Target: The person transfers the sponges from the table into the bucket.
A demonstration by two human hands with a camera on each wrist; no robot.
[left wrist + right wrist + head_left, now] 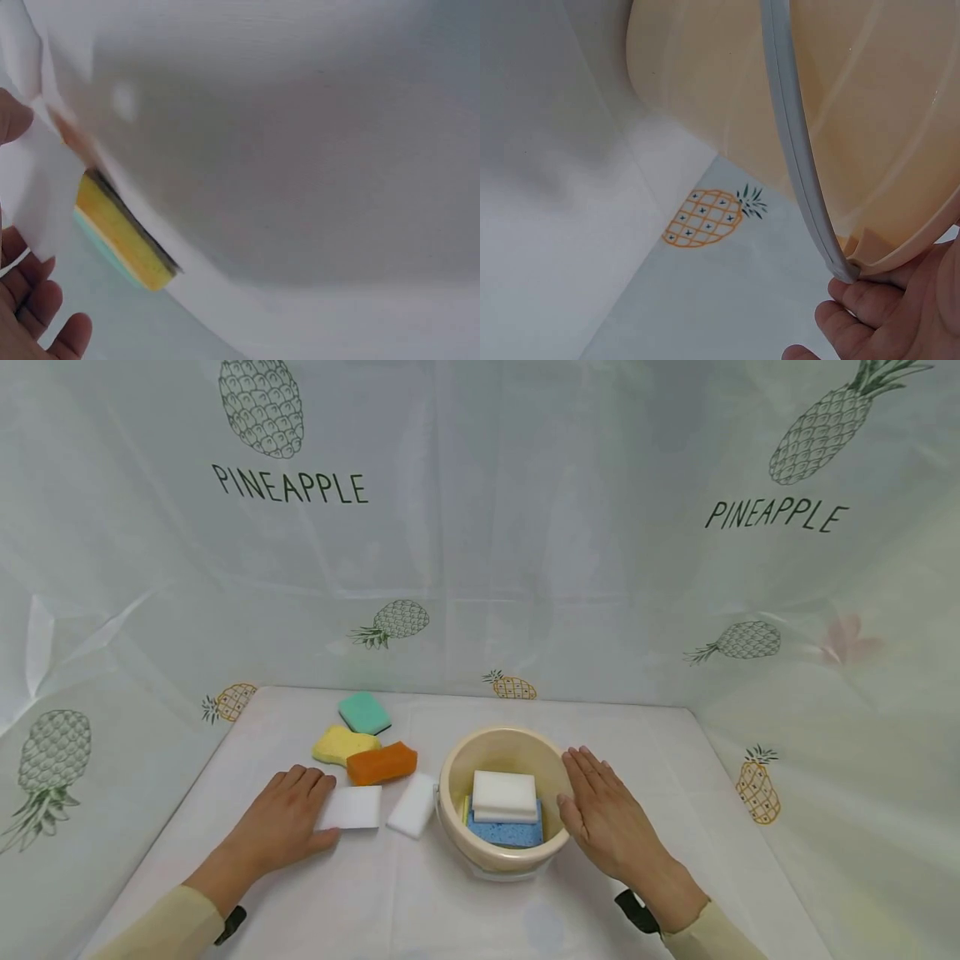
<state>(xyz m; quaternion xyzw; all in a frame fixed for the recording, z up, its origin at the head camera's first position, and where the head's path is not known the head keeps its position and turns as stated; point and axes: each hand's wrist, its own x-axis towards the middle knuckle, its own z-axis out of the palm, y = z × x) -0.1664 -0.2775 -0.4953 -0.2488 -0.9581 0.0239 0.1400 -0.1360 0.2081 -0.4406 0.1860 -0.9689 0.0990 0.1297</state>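
My left hand holds a white sponge block at its left end, thumb at the near side and fingers at the far side. In the left wrist view the thumb and fingertips stand on either side of a white surface. My right hand, fingers straight, rests against the right side of a cream bucket. From the right wrist, those fingers lie by the rim where the grey handle joins. Inside the bucket, a white sponge lies on a blue sponge, with a yellow edge beside them.
Between left hand and bucket lies another white sponge. Behind are an orange sponge, a yellow sponge and a green sponge with a dark underside. A pineapple-printed sheet rises behind the white table.
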